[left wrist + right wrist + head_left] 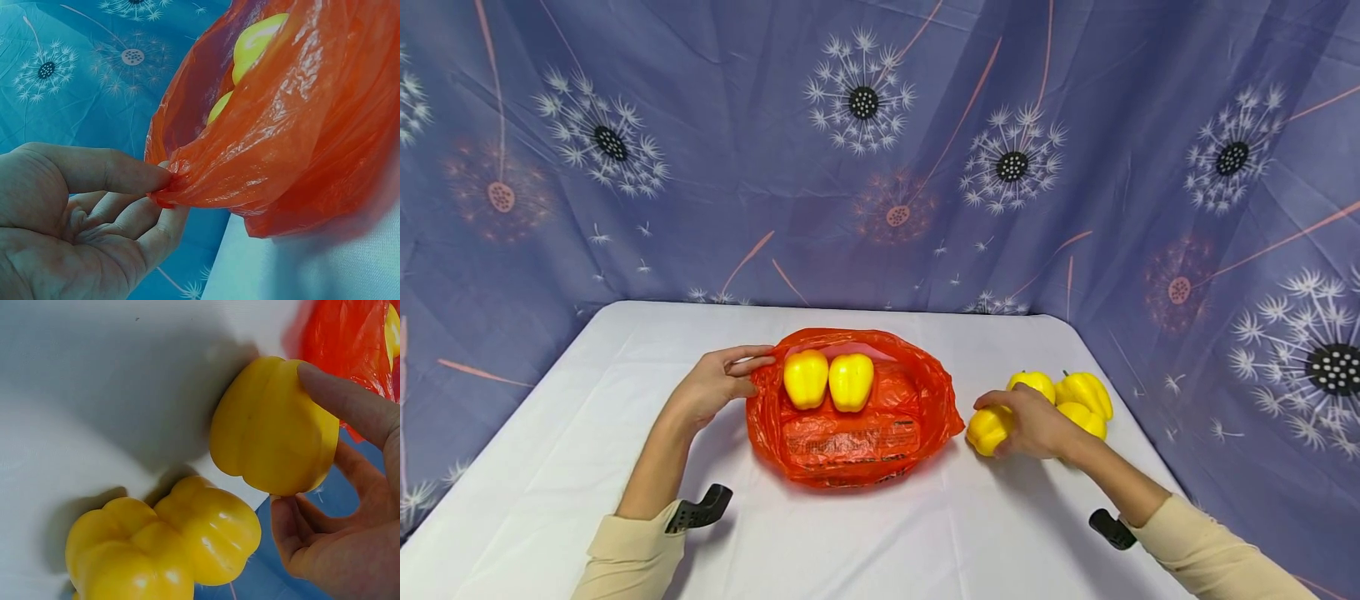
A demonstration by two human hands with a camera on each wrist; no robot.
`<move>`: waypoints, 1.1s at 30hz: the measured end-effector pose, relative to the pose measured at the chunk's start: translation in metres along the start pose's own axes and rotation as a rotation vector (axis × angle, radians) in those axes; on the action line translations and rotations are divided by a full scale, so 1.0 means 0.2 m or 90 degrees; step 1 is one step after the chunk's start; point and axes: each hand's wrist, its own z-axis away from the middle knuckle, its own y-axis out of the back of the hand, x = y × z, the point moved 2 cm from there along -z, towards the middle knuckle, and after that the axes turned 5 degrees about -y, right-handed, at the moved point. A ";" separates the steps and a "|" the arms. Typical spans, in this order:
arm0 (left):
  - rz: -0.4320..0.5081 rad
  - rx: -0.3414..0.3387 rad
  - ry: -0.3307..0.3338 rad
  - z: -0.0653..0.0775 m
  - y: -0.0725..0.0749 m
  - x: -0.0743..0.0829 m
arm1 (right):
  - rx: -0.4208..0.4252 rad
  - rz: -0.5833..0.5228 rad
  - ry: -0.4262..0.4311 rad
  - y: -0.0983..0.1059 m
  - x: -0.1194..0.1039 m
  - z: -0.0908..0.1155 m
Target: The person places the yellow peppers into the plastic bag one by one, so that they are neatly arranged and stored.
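A red plastic bag (850,446) lies with its mouth spread wide, and two yellow bell peppers (806,379) sit side by side inside it. My left hand (711,387) pinches the bag's left rim between thumb and fingers, as the left wrist view shows close up. To the right of the bag, my right hand (1037,423) grips another yellow bell pepper (275,425), thumb on one side and fingers on the other. Just beyond that hand stand several more yellow bell peppers (1084,395), partly hidden by it in the head view.
A white cloth (850,550) covers the table. Behind it and along the sides hangs a blue-purple curtain (737,167) with dandelion prints. Each wrist carries a black camera mount (700,508), held at the edge of a beige sleeve (636,546).
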 end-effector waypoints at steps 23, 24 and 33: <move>-0.001 -0.006 -0.010 -0.01 -0.02 -0.01 | 0.014 0.008 -0.066 -0.07 0.01 0.00; -0.001 -0.005 -0.011 -0.01 -0.02 -0.01 | 0.016 0.009 -0.078 -0.07 0.01 0.00; -0.004 0.000 -0.008 0.00 0.00 0.00 | 0.027 0.034 -0.124 -0.04 0.04 0.01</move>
